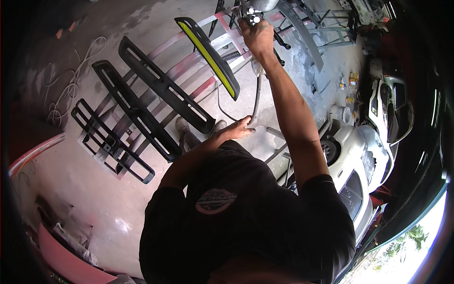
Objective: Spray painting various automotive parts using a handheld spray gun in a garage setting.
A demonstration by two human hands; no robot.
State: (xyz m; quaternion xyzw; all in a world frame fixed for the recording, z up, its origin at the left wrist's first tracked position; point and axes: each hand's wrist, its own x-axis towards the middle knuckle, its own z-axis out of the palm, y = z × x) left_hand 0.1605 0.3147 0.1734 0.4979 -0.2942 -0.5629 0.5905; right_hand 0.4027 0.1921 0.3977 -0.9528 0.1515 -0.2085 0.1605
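Observation:
At the top, my right hand [257, 38] grips a spray gun [250, 15] with a metal cup, its hose [257, 92] hanging down. Lower in the middle, my left hand [239, 127] has its curved fingers on a loop of that hose. Beneath the gun, a red-and-grey stained rack [204, 86] bears a black strip with a yellow-green band [208, 59], two long black slotted trims [165, 85] [137, 111] and a black grille-like part [111, 141]. Further black parts [302, 40] lie right of the gun.
Coiled cable [64, 94] lies on the concrete floor at left. A pink panel [66, 258] is at lower left. A pale car [350, 170], detached pale doors [392, 109], a bucket [340, 113] and small cans [352, 78] line the right side. My shoes show below the rack.

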